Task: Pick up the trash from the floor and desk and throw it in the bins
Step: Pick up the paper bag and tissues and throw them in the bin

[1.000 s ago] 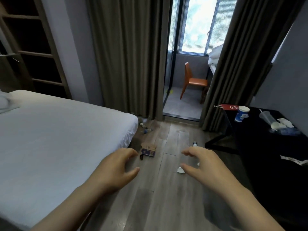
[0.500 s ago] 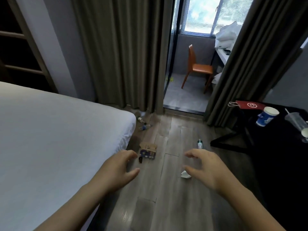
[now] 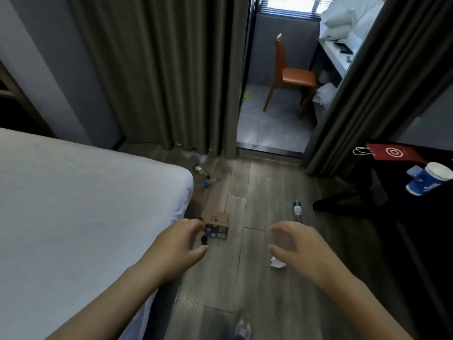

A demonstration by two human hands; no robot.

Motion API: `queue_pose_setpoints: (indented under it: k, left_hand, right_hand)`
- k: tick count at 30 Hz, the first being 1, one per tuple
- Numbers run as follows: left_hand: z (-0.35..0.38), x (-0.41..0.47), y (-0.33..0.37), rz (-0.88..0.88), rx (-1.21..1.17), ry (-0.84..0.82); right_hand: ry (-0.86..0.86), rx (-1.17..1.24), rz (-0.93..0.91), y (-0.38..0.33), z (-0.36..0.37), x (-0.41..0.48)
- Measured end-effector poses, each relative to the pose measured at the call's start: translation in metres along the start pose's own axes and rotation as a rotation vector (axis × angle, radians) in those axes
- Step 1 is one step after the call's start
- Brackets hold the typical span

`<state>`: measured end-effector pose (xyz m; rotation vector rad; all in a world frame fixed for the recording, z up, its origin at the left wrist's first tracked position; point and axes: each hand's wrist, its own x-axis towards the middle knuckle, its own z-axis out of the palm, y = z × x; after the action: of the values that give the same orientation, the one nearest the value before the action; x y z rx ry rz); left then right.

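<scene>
Both forearms reach forward over the wood-plank floor (image 3: 255, 192), with the left hand (image 3: 179, 244) and right hand (image 3: 301, 249) palm-down, fingers loosely curved and spread, holding nothing. A flattened cardboard box (image 3: 217, 224) lies just beyond the left hand, and crumpled white paper (image 3: 278, 263) lies by the right thumb. A clear plastic bottle (image 3: 297, 212) lies farther off, its long axis running near-to-far and its cap pointing far.

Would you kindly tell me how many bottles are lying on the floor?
3: a dark bottle and a blue-labelled bottle beside the bed corner near the curtain, and a green-labelled bottle by the desk. Others may be hidden behind the bed.
</scene>
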<state>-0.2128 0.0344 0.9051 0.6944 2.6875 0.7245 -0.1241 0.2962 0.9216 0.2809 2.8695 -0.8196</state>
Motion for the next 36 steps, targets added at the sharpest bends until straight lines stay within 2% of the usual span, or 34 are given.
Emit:
queue_pose_setpoints:
  k: [8, 17, 27, 36]
  left_hand:
    - [0.005, 0.126, -0.005, -0.061, -0.010, -0.017]
    - [0.019, 0.234, -0.023, -0.173, -0.030, -0.032]
    - [0.067, 0.318, -0.091, -0.191, -0.011, -0.256]
    - [0.163, 0.377, -0.164, -0.283, -0.017, -0.325]
  right_hand:
    - [-0.013, 0.017, -0.003, 0.041, -0.022, 0.129]
    - [-0.135, -0.019, 0.004, 0.080, -0.028, 0.254]
    - [-0.216, 0.014, 0.185, 0.105, 0.038, 0.310]
    - [-0.273, 0.046, 0.257, 0.152, 0.131, 0.359]
